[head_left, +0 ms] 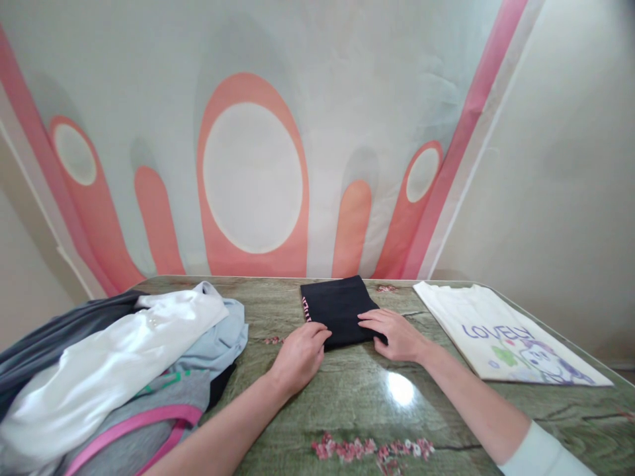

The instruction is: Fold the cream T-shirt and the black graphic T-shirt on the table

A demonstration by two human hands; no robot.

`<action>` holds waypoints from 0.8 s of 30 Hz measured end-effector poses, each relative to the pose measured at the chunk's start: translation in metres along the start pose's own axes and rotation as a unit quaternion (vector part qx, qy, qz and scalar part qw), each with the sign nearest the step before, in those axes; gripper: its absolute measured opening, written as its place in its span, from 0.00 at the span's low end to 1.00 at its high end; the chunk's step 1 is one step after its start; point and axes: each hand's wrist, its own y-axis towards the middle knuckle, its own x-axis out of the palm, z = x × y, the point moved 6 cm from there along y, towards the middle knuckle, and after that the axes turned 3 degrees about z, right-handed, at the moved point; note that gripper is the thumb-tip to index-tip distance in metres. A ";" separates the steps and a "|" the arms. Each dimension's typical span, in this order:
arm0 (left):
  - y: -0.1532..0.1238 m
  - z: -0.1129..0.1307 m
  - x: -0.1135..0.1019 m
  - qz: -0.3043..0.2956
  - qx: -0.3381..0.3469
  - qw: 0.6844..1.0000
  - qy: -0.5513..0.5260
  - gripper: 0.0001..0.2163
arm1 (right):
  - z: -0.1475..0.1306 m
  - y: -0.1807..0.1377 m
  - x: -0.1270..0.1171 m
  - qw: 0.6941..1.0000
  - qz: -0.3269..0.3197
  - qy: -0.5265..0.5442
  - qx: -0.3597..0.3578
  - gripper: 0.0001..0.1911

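A folded black garment (340,307) lies on the table, a small squarish bundle with pink lettering along its left edge. My left hand (301,354) is closed at its near left corner, fingertips and thumb pinching the cloth. At the near right corner, my right hand (397,334) has its fingers over the top of the fabric and its thumb at the near edge, gripping it. The fingertips hide small parts of both corners.
To the right lies a flat folded white T-shirt (501,330) with "LOVELY" and a cartoon print. A loose heap of clothes (133,357), white, grey, blue and dark, covers the left side. The wood-patterned table (278,423) meets a decorated wall (322,99) at the back.
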 end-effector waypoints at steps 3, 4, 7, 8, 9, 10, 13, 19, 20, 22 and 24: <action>0.000 0.001 -0.001 -0.011 -0.028 0.999 0.024 0.13 | 0.002 -0.002 0.002 1.000 0.008 -0.027 0.002 0.29; 0.000 0.000 0.000 -0.017 -0.043 0.998 0.034 0.11 | 0.004 -0.003 0.003 0.999 0.010 -0.036 0.006 0.30; -0.002 -0.005 0.003 -0.039 -0.086 0.994 0.057 0.06 | 0.013 -0.006 0.007 0.998 0.012 -0.065 0.014 0.31; -0.002 -0.005 0.004 -0.046 -0.094 0.993 0.061 0.06 | 0.017 -0.008 0.008 0.997 0.013 -0.075 0.014 0.30; -0.003 -0.006 0.005 -0.054 -0.098 0.992 0.064 0.06 | 0.020 -0.010 0.009 0.996 0.013 -0.084 0.013 0.30; -0.002 -0.006 0.006 -0.061 -0.098 0.991 0.065 0.06 | 0.023 -0.012 0.010 0.995 0.014 -0.094 0.011 0.29; -0.001 -0.003 0.007 -0.077 -0.091 0.991 0.066 0.08 | 0.031 -0.017 0.009 0.993 0.019 -0.119 0.001 0.29; -0.002 -0.002 0.011 -0.094 -0.097 0.988 0.070 0.09 | 0.043 -0.022 0.014 0.991 -0.023 -0.131 0.004 0.35; -0.002 -0.002 0.011 -0.098 -0.101 0.988 0.069 0.09 | 0.044 -0.023 0.016 0.992 -0.038 -0.121 0.007 0.37; -0.004 -0.002 0.011 -0.104 -0.107 0.986 0.068 0.09 | 0.045 -0.025 0.018 0.993 -0.060 -0.098 0.021 0.39; -0.004 -0.002 0.010 -0.110 -0.106 0.986 0.068 0.10 | 0.045 -0.027 0.017 0.994 -0.069 -0.080 0.040 0.41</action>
